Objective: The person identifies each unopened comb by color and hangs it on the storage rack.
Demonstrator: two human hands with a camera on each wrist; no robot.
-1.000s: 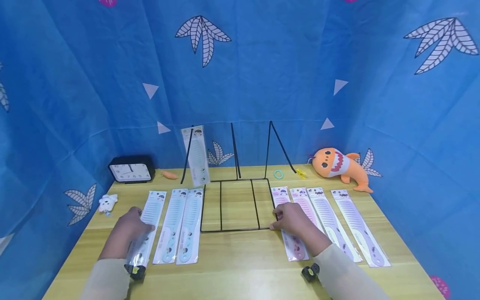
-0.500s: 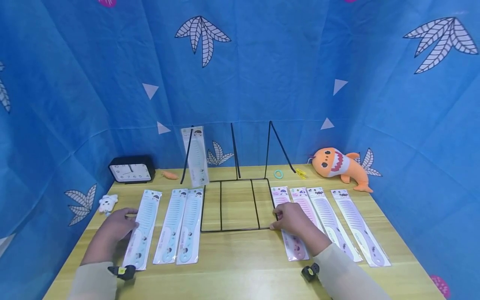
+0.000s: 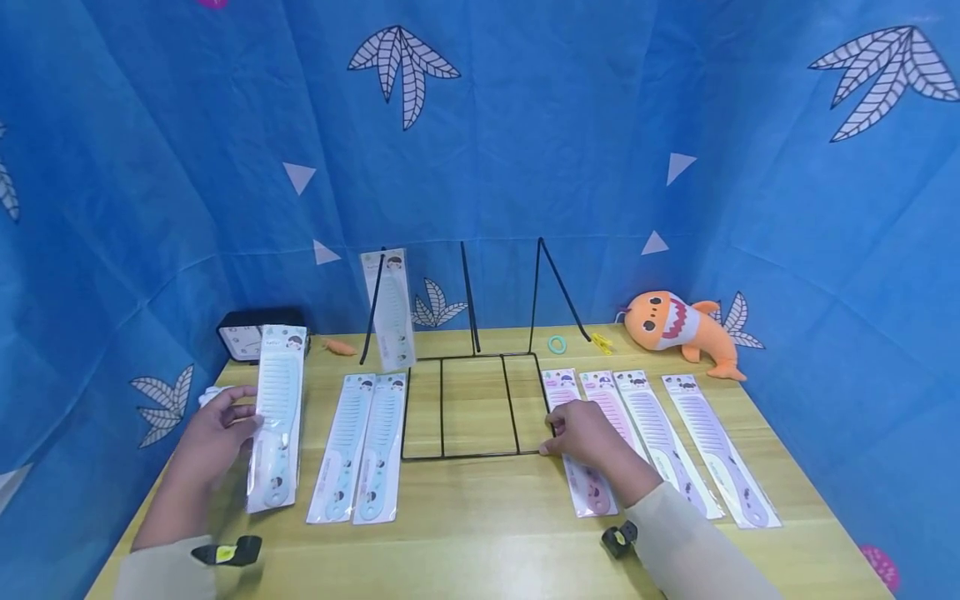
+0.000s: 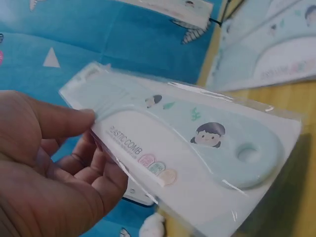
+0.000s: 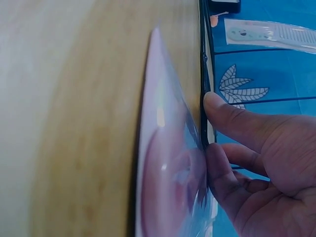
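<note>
My left hand [image 3: 210, 442] pinches the left edge of a packaged light blue plastic comb [image 3: 276, 417], raised off the table at the left. In the left wrist view, the thumb lies on the clear wrapper of this comb [image 4: 232, 153], with curled fingers behind. At the front right corner of a black wire rack [image 3: 480, 455], my right hand [image 3: 588, 437] grips the frame. Thumb and fingers meet at the black wire [image 5: 203, 64] in the right wrist view. Another packaged comb [image 3: 392, 312] hangs from the rack's left hook. Beneath the right hand lies a pink packaged comb [image 3: 581, 483].
Two blue packaged combs [image 3: 362, 450] lie left of the rack. Further right lie a pink packaged comb [image 3: 609, 408] and two purple ones [image 3: 712, 450]. A clock [image 3: 243, 340], an orange shark plush [image 3: 678, 329], a green ring [image 3: 557, 344] and a yellow clip [image 3: 602, 342] stand behind.
My left hand has lifted the blue comb from the table, moving it slightly left and raising it more upright. The right hand stays on the rack's corner.
</note>
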